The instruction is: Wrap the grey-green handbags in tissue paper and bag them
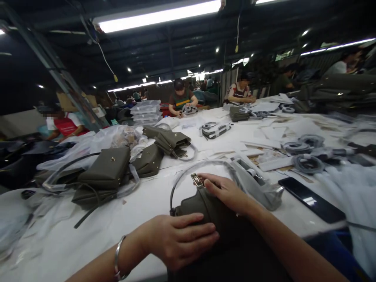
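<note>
A dark olive handbag [232, 239] stands at the table's near edge, close to me. My left hand [183, 239] lies against its side with the fingers stretched out. My right hand [225, 192] is closed at the top of the bag, thumb and fingers round a narrow strap [205, 199] tipped with a gold-coloured metal clasp [196, 180]. Behind the hands arches the bag's handle [188, 170], wrapped in clear film. The bag's lower part is dark, and its far side is hidden by my right hand and forearm.
Several olive bags [110, 168] lie on the white table [138, 243] to the left. A grey wrapped piece [255, 180], a black phone [311, 199] and coiled wrapped straps [308, 163] lie right. Across the table, people [183, 98] work near stacked clear packs [146, 111].
</note>
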Demonstrator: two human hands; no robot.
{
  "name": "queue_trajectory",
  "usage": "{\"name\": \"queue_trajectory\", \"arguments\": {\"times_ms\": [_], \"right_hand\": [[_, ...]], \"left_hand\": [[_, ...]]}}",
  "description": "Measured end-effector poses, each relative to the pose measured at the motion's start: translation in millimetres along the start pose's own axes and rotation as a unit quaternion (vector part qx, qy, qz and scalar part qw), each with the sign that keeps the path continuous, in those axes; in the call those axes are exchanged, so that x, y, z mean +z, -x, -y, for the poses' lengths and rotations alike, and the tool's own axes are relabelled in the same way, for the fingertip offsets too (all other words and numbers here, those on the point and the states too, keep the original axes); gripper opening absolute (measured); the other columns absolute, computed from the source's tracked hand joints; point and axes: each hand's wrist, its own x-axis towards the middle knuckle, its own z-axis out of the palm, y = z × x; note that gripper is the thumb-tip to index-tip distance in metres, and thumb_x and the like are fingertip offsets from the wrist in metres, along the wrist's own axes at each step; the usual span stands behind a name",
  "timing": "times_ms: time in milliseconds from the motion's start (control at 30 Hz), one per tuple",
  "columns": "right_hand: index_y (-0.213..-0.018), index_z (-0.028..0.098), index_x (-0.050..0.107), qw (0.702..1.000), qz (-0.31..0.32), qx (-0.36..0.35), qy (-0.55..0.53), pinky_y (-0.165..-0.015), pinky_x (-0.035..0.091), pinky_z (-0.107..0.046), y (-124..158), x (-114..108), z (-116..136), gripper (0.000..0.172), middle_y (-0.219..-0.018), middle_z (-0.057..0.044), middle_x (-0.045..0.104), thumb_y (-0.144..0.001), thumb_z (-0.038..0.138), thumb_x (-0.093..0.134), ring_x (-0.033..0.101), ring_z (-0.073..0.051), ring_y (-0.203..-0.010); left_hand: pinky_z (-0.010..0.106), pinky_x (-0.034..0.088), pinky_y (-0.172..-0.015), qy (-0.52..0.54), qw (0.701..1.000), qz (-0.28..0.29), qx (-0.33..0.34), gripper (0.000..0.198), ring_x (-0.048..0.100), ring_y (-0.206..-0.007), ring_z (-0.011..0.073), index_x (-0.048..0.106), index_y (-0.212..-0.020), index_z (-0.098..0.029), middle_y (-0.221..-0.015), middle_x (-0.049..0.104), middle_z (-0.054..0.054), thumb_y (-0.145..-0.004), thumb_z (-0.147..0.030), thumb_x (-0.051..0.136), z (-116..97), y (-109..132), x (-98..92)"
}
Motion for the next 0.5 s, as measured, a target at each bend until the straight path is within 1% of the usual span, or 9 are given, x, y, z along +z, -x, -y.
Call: {"name": "queue_trajectory", "arguments": {"times_ms": [67,100,233,300,333,367,400,433,500], "right_hand": [[-0.113,0.017,0.072,0.995,0.077,0.017,-0.069,-0.09,0.051,-0.032,-9.7,-1.8,12.0,0.042,-0.107,-0.006,0.075,-0.09,0.05,0.062,0.067,-0.022,-0.102],[-0.107,0.016,0.073,0.991,0.09,0.031,-0.097,-0.084,0.052,-0.03,-11.8,-2.3,15.8,0.04,-0.101,-0.005,0.076,-0.087,0.049,0.066,0.068,-0.021,-0.096],[-0.1,0.016,0.075,0.986,0.05,0.065,-0.148,-0.082,0.049,-0.028,-9.0,-3.7,16.8,0.038,-0.094,-0.004,0.076,-0.081,0.048,0.073,0.067,-0.019,-0.09],[-0.101,0.017,0.076,0.983,0.046,0.071,-0.16,-0.084,0.048,-0.027,-6.1,-4.5,13.7,0.036,-0.095,-0.003,0.076,-0.081,0.047,0.073,0.067,-0.019,-0.09],[-0.101,0.018,0.076,0.982,0.049,0.074,-0.165,-0.084,0.048,-0.027,-5.0,-4.7,12.3,0.034,-0.095,-0.002,0.076,-0.082,0.046,0.073,0.066,-0.018,-0.09],[-0.1,0.018,0.077,0.982,0.052,0.075,-0.167,-0.083,0.047,-0.027,-4.3,-4.6,11.2,0.033,-0.095,-0.002,0.076,-0.082,0.046,0.072,0.066,-0.018,-0.09],[-0.098,0.018,0.077,0.982,0.053,0.074,-0.166,-0.081,0.047,-0.026,-4.0,-4.2,10.3,0.033,-0.094,-0.002,0.075,-0.082,0.046,0.072,0.065,-0.018,-0.089],[-0.098,0.017,0.077,0.983,0.055,0.073,-0.161,-0.078,0.046,-0.025,-4.0,-3.6,9.6,0.033,-0.091,-0.001,0.074,-0.083,0.047,0.072,0.063,-0.017,-0.086],[-0.094,0.016,0.077,0.985,0.056,0.069,-0.148,-0.07,0.042,-0.024,-4.6,-2.0,8.5,0.034,-0.082,0.0,0.071,-0.083,0.048,0.071,0.059,-0.015,-0.078]], "left_hand": [[0.038,0.037,-0.117,-0.009,1.0,-0.007,-0.005,0.038,0.042,-0.14,0.0252,0.067,-0.121,-0.01,-0.142,0.057,0.007,-0.089,-0.02,0.048,-4.2,-1.2,1.0],[0.038,0.037,-0.118,-0.012,1.0,-0.005,-0.019,0.037,0.041,-0.14,0.0245,0.067,-0.121,-0.011,-0.142,0.057,0.006,-0.089,-0.02,0.05,-6.5,-0.5,0.4],[0.04,0.035,-0.119,0.017,0.994,0.02,-0.11,0.029,0.046,-0.137,0.0189,0.069,-0.115,-0.014,-0.136,0.062,0.001,-0.09,-0.014,0.054,-12.4,6.7,-13.7],[0.038,0.039,-0.117,0.052,0.984,-0.008,-0.168,0.029,0.053,-0.131,0.0176,0.068,-0.115,-0.015,-0.131,0.066,0.001,-0.091,-0.011,0.052,-10.2,9.9,-23.1],[0.036,0.044,-0.114,0.067,0.971,-0.041,-0.226,0.031,0.057,-0.127,0.0176,0.067,-0.117,-0.015,-0.129,0.068,0.003,-0.092,-0.01,0.05,-7.2,10.4,-26.6],[0.034,0.049,-0.108,0.081,0.945,-0.083,-0.305,0.033,0.06,-0.122,0.0178,0.065,-0.12,-0.017,-0.127,0.069,0.005,-0.092,-0.01,0.05,-3.0,9.6,-28.8],[0.031,0.055,-0.098,0.099,0.905,-0.126,-0.393,0.034,0.065,-0.115,0.0181,0.063,-0.124,-0.019,-0.125,0.07,0.006,-0.093,-0.012,0.05,2.4,7.3,-29.6],[0.028,0.06,-0.087,0.129,0.855,-0.159,-0.477,0.034,0.068,-0.105,0.0179,0.061,-0.126,-0.02,-0.121,0.071,0.007,-0.094,-0.015,0.05,8.7,3.5,-29.0],[0.025,0.06,-0.065,0.226,0.744,-0.183,-0.602,0.031,0.071,-0.084,0.0164,0.062,-0.125,-0.023,-0.109,0.072,0.007,-0.096,-0.027,0.052,22.2,-8.2,-24.7]]}}
